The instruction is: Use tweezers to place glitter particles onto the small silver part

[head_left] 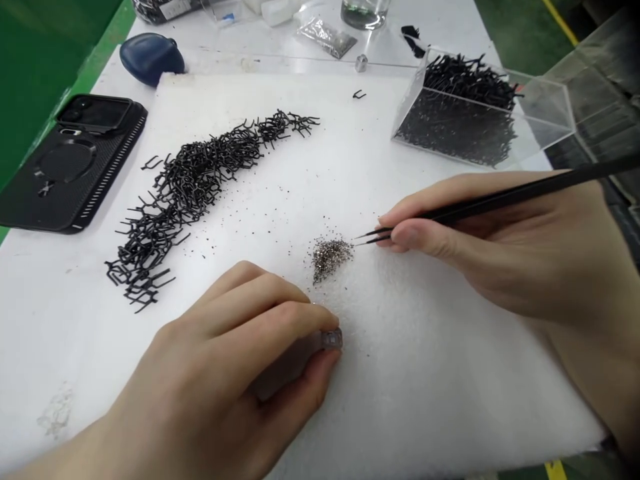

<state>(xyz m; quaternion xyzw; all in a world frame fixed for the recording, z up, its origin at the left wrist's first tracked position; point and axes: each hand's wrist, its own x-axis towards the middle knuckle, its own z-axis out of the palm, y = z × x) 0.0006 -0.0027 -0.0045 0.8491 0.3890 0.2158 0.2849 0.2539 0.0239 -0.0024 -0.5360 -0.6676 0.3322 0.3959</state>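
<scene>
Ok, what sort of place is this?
Likely a factory workbench for fine small-parts work: tweezers in the right hand, a heap of black wire clips on a white foam sheet, and more in a clear acrylic bin.

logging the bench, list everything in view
white foam sheet: one, white, centre
wire clips: many, black, curved pile
loose clip: one, black, far foam edge
glittery grains: one heap, silver-grey, mid-foam
clear box: one, clear, top right, holding clips
phone: one, black, left
rounded case: one, dark blue, top left
glass: one, clear, top
foil bag: one, silver, top
tweezers: one, black, right hand
small piece: one, greyish, left fingertips
left hand: one, bottom left
right hand: one, right
</scene>
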